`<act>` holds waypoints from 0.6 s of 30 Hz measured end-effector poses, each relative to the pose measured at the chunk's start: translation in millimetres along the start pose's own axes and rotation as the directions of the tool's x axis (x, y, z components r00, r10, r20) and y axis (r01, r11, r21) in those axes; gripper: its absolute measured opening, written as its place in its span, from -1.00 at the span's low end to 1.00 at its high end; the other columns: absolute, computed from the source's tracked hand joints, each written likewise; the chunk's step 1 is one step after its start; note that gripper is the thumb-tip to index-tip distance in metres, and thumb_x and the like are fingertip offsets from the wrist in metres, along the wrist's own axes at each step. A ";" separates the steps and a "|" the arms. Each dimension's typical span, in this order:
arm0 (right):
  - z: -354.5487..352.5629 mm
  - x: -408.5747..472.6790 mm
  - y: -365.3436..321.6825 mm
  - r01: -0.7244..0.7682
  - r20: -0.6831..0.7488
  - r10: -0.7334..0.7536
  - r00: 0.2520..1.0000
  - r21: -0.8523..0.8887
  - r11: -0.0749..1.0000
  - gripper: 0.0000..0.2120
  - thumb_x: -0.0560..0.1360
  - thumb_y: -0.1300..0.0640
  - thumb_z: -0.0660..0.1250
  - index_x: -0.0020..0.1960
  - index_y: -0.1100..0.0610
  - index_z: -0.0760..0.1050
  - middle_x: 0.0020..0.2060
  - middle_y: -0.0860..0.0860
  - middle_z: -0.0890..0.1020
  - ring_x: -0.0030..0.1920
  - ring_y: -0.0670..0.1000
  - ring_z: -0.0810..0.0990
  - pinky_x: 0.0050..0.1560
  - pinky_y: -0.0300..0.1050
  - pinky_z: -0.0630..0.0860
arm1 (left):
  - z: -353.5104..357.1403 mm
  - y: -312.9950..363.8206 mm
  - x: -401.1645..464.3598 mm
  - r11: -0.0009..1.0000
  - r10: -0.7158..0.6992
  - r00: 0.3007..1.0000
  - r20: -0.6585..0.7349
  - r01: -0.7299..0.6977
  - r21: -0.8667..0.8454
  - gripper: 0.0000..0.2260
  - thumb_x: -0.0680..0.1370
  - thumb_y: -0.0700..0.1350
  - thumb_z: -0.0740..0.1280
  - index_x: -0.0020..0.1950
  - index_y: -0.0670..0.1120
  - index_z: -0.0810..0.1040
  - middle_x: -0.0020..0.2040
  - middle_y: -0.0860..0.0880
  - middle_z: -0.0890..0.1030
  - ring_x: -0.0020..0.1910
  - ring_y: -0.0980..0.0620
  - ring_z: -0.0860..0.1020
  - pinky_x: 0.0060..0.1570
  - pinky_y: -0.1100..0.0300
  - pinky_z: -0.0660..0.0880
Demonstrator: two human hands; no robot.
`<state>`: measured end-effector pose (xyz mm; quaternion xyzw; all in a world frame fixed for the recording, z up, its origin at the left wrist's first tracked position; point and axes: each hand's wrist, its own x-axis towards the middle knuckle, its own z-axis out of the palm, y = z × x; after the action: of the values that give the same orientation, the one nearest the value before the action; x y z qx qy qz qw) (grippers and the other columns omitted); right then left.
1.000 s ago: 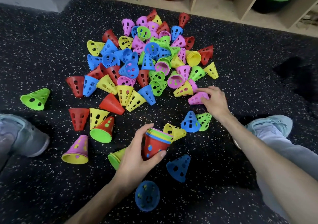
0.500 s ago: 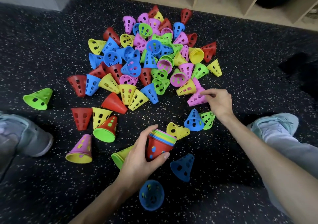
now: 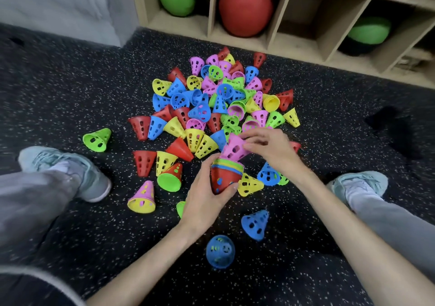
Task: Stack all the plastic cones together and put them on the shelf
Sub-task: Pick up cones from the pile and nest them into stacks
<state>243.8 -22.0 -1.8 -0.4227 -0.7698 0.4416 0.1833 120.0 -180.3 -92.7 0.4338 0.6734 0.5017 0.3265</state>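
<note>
Left hand [image 3: 202, 202] gripping cone stack [image 3: 224, 176] mouth-up, right hand [image 3: 268, 149] pinching pink cone [image 3: 233, 149], tip tilted down-left.

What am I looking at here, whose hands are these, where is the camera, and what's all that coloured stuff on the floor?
There is no machine here: a person is working with bare hands. The single picture comes from a wide-angle camera worn on the person's head, looking forward and down, so the arms reach in from the bottom and a shoe shows at each side. On the dark speckled floor lies a pile of plastic cones with holes, in red, blue, yellow, green and pink. The left hand grips a nested stack of cones, red on the outside. The right hand holds a pink cone at the stack's open end, apparently fitting it in. Behind stands a wooden shelf with balls in its compartments.
</note>
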 end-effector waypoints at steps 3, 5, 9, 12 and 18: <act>0.6 -16.8 -20.1 0.034 0.052 -0.034 0.998 -0.017 0.999 -0.70 0.53 0.27 0.44 -0.06 -0.16 0.62 -0.11 -0.10 0.73 -0.06 -0.16 0.68 0.14 -0.20 0.57 | -14.0 11.5 -1.4 1.000 0.030 1.000 0.000 -0.030 0.000 -0.32 0.44 0.23 0.49 0.48 0.37 0.23 0.35 0.20 0.52 0.23 0.14 0.58 0.21 -0.02 0.59; 1.5 -29.0 -29.2 0.056 0.083 -0.055 0.995 -0.015 0.998 -0.70 0.54 0.30 0.42 -0.05 -0.13 0.63 -0.12 -0.09 0.73 -0.08 -0.19 0.68 0.03 -0.30 0.59 | -22.3 18.5 -1.6 0.998 0.059 0.998 0.032 -0.060 0.019 -0.32 0.45 0.22 0.51 0.47 0.37 0.23 0.32 0.18 0.54 0.22 0.14 0.59 0.20 -0.01 0.59; 2.3 -54.5 -37.2 0.075 0.078 -0.077 0.994 0.029 0.997 -0.76 0.58 0.34 0.35 0.06 0.05 0.69 -0.08 -0.10 0.73 -0.13 -0.26 0.65 -0.08 -0.35 0.57 | -33.0 29.3 -5.1 0.995 0.086 0.991 0.098 -0.091 0.042 -0.33 0.45 0.21 0.52 0.46 0.38 0.25 0.26 0.13 0.57 0.16 0.11 0.62 0.17 -0.03 0.61; 1.6 -74.3 -32.0 0.077 -0.001 -0.077 0.997 0.077 0.994 -0.74 0.58 0.34 0.34 0.09 0.04 0.69 -0.10 -0.14 0.73 -0.10 -0.23 0.66 -0.05 -0.29 0.60 | -37.2 36.6 -5.1 0.986 0.121 0.982 0.146 -0.137 0.098 -0.34 0.47 0.17 0.53 0.47 0.37 0.27 0.27 0.15 0.57 0.16 0.14 0.61 0.21 0.01 0.59; 6.9 -108.2 -18.7 -0.002 -0.034 0.006 0.999 0.142 0.990 -0.76 0.51 0.36 0.44 0.06 0.07 0.63 -0.09 -0.03 0.71 -0.15 -0.19 0.67 -0.12 -0.29 0.61 | -49.1 47.5 -2.6 0.967 0.121 0.924 0.364 -0.192 0.167 -0.32 0.48 0.05 0.57 0.53 0.20 0.36 0.34 0.16 0.52 0.24 0.24 0.52 0.25 0.26 0.49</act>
<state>292.4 -118.3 19.9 -0.4177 -0.7322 0.4885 0.2255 90.3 -196.3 -33.3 0.5993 0.6143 0.3710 0.3548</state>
